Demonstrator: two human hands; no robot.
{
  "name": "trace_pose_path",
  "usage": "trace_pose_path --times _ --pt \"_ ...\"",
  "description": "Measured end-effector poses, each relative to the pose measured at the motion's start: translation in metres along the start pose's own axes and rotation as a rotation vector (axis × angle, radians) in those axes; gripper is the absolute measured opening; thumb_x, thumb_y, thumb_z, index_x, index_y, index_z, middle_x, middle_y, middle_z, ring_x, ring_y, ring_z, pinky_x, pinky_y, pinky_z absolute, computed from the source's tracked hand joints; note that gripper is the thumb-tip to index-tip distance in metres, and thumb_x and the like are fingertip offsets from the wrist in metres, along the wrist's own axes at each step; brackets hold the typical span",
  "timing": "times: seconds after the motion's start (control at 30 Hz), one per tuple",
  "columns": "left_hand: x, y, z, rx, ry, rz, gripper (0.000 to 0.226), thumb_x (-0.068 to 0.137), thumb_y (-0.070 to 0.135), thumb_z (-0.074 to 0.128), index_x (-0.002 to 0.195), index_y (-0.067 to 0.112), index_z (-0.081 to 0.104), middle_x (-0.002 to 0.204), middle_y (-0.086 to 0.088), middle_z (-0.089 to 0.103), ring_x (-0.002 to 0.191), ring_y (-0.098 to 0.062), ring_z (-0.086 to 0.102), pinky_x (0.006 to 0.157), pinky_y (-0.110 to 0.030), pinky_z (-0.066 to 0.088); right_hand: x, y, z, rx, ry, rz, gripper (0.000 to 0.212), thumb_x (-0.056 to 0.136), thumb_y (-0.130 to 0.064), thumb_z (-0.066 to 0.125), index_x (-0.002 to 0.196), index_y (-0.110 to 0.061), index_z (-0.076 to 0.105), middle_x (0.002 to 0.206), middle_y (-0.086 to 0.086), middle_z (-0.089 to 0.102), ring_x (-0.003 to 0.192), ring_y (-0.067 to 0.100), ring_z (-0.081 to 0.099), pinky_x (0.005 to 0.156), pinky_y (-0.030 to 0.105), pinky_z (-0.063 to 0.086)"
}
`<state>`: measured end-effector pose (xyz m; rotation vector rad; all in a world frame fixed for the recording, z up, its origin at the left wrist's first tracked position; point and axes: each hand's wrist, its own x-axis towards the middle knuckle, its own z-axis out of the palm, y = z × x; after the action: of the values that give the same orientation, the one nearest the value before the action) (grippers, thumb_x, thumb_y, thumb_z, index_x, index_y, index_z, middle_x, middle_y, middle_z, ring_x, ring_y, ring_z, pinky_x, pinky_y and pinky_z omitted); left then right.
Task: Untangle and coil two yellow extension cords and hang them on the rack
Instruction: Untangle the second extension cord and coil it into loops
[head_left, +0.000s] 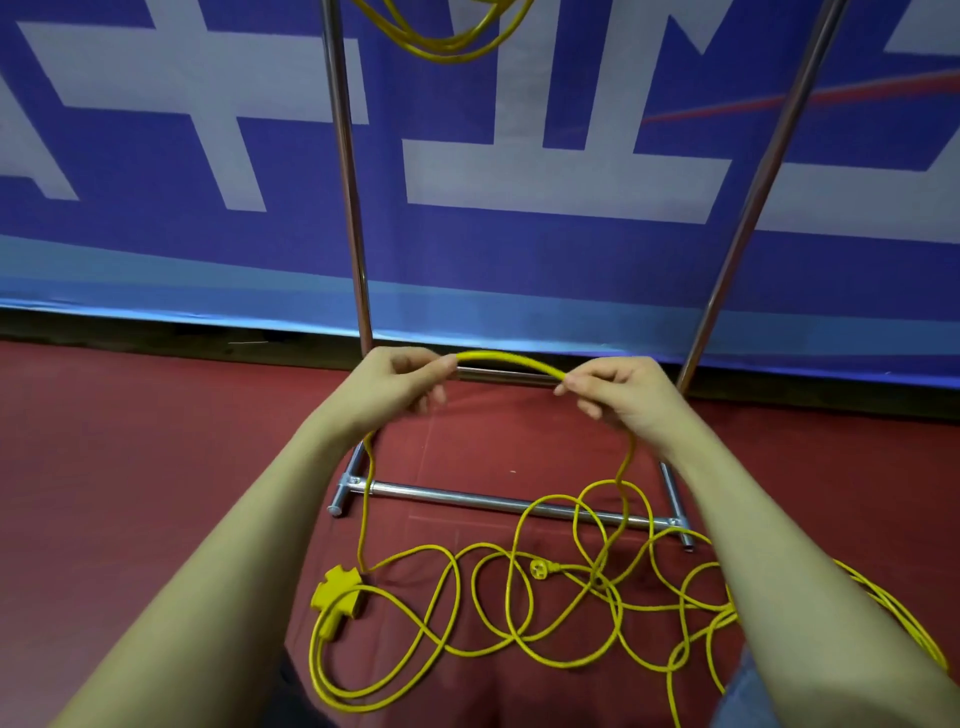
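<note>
A yellow extension cord (511, 613) lies in tangled loops on the red floor below me. Its yellow socket block (336, 597) sits at the lower left and its plug (540, 567) lies among the loops. My left hand (400, 387) and my right hand (615, 389) each pinch the cord, with a short arched stretch between them. From both hands the cord drops down to the floor pile. A second yellow cord (447, 36), coiled, hangs on the metal rack (345, 171) at the top of the view.
The rack's two chrome uprights rise in front of a blue and white banner (519, 156). Its lower bars (498, 501) and feet rest on the red floor, partly under the cord loops. More cord loops run behind my right forearm.
</note>
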<state>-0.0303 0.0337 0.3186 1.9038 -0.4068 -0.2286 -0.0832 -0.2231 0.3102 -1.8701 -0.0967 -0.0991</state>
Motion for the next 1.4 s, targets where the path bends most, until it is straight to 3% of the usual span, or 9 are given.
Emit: trace_pose_path --times 0.2,0.33,0.53,0.67,0.93,1.07,1.2,1.3,1.4 --pt "-0.001 0.019 0.024 0.067 -0.010 0.112 0.020 0.093 0.025 0.063 0.076 0.016 0.070 0.050 0.012 0.042 0.046 -0.002 0.032 0.045 -0.015 0.026 0.001 -0.012 0.015 -0.071 -0.045 -0.063 0.017 0.090 -0.011 0.061 0.086 0.003 0.070 0.047 0.000 0.047 0.036 0.001 0.034 0.042 0.010 0.024" --pt "0.002 0.010 0.005 -0.009 0.212 0.116 0.017 0.090 0.024 0.067 0.075 0.019 0.072 0.058 0.015 0.063 0.056 0.006 0.051 0.055 -0.009 0.037 -0.003 0.011 0.005 -0.147 -0.042 -0.003 0.018 0.089 -0.019 0.064 0.075 -0.010 0.070 0.051 0.003 0.045 0.046 0.009 0.040 0.048 0.019 0.031" --pt "0.000 -0.006 0.001 0.017 0.211 0.039 0.016 0.088 0.022 0.070 0.081 0.008 0.075 0.063 0.007 0.064 0.060 0.002 0.051 0.063 -0.016 0.040 -0.006 0.029 0.002 -0.072 0.043 0.049 0.017 0.092 -0.012 0.060 0.077 -0.014 0.068 0.050 -0.007 0.052 0.048 0.002 0.045 0.049 0.014 0.035" --pt "0.003 -0.014 -0.010 0.119 0.141 -0.070 0.023 0.089 0.031 0.067 0.077 0.013 0.075 0.069 -0.008 0.053 0.066 -0.018 0.043 0.066 -0.029 0.034 -0.002 0.020 0.006 -0.003 0.062 0.030 0.016 0.090 -0.008 0.061 0.075 -0.011 0.068 0.048 -0.006 0.052 0.047 0.004 0.043 0.046 0.015 0.032" --pt "-0.002 0.013 0.017 0.168 -0.153 0.020 0.024 0.093 0.030 0.062 0.080 0.013 0.072 0.053 0.010 0.052 0.050 -0.005 0.041 0.050 -0.015 0.033 0.003 -0.007 0.022 -0.002 -0.023 -0.018 0.012 0.088 -0.006 0.062 0.082 0.004 0.066 0.042 -0.006 0.047 0.038 0.005 0.031 0.041 0.015 0.024" --pt "0.002 0.021 0.023 0.074 -0.007 0.100 0.021 0.092 0.026 0.064 0.079 0.012 0.072 0.045 0.013 0.040 0.045 -0.002 0.031 0.045 -0.015 0.025 0.005 -0.014 0.017 0.031 -0.017 -0.039 0.015 0.091 -0.010 0.059 0.080 -0.005 0.067 0.044 -0.006 0.048 0.040 0.006 0.035 0.041 0.015 0.028" --pt "0.003 0.019 0.011 -0.033 0.129 0.102 0.020 0.090 0.025 0.066 0.076 0.013 0.074 0.053 0.015 0.055 0.050 0.002 0.042 0.052 -0.012 0.031 -0.002 0.006 0.007 -0.092 -0.211 0.068 0.026 0.093 -0.019 0.058 0.074 -0.005 0.068 0.049 0.003 0.047 0.045 0.011 0.044 0.049 0.021 0.041" --pt "0.005 0.007 -0.006 -0.098 0.221 0.060 0.021 0.087 0.031 0.070 0.073 0.017 0.075 0.073 -0.009 0.062 0.063 -0.012 0.043 0.055 -0.024 0.030 -0.006 0.022 -0.006 -0.062 -0.129 0.151 0.023 0.093 -0.018 0.058 0.076 -0.007 0.069 0.051 0.000 0.046 0.047 0.010 0.044 0.048 0.019 0.040" --pt "0.004 0.000 -0.014 -0.004 0.148 -0.002 0.025 0.088 0.029 0.069 0.077 0.007 0.073 0.068 -0.012 0.046 0.060 -0.015 0.033 0.053 -0.026 0.025 -0.005 0.022 -0.015 -0.031 -0.001 0.108 0.018 0.091 -0.013 0.060 0.076 -0.010 0.068 0.045 -0.008 0.041 0.043 0.007 0.032 0.044 0.018 0.027"
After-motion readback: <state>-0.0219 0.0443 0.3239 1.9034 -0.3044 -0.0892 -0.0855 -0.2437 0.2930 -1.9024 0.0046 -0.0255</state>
